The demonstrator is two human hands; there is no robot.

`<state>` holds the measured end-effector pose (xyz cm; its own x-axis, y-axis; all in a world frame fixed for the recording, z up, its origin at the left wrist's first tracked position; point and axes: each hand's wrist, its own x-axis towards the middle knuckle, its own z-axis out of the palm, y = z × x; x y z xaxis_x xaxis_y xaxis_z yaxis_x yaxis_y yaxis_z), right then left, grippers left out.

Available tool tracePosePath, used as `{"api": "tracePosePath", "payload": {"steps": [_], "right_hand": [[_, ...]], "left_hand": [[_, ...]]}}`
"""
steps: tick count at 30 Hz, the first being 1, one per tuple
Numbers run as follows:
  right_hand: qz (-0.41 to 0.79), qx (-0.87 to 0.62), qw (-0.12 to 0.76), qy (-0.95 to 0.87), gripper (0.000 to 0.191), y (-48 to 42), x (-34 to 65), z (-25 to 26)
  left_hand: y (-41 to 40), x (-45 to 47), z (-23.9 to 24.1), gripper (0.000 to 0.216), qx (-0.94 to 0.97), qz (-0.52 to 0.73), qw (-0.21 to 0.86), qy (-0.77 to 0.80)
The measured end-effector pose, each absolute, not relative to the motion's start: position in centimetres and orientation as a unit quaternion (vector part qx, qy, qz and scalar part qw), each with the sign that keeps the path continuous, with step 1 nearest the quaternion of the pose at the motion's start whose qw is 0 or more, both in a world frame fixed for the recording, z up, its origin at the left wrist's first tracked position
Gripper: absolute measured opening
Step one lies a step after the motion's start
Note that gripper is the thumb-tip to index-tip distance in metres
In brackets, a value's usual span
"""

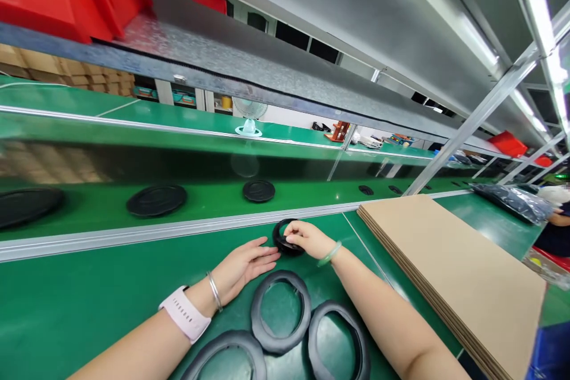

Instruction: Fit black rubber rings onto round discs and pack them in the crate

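My right hand (309,238), with a green bangle at the wrist, pinches a black round part (278,236) at the far side of the green work surface. The closed fingers hide much of its inside. Beside it my left hand (249,264) is open, fingers stretched, with the tips at the part's left edge; I cannot tell whether they press on it. Nearer to me lie three dark grey rings: a middle ring (257,314), a right ring (315,338) and a left ring (209,351) cut off by the frame's lower edge.
Behind a metal rail (133,249) runs a green strip bearing black discs (157,199), spaced apart. To the right lies a stack of cardboard sheets (449,273). A metal shelf (249,65) with a red bin (71,0) hangs overhead. A person (559,219) is at the far right.
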<state>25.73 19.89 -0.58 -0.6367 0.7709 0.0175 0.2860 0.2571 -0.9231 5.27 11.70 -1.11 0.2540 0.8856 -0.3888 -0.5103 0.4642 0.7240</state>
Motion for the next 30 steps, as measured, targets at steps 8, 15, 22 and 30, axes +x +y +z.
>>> {"api": "tracePosePath", "payload": {"steps": [8,15,22,30], "right_hand": [[0.616,-0.300,0.229,-0.691,0.044,19.2,26.5,-0.5],[0.606,-0.290,0.286,-0.683,0.047,18.7,26.0,0.3],[0.262,-0.396,0.464,-0.748,0.010,21.8,29.0,0.4],[0.149,-0.452,0.260,-0.840,0.023,24.7,30.0,-3.5]], "left_hand": [[12.4,4.3,-1.4,0.018,0.260,0.441,0.764,0.392],[11.9,4.5,-1.3,0.026,0.354,0.402,0.729,0.427],[12.9,3.9,-2.7,0.034,0.455,0.465,0.562,0.511],[13.2,3.2,-3.7,0.040,0.519,0.439,0.506,0.530]]}}
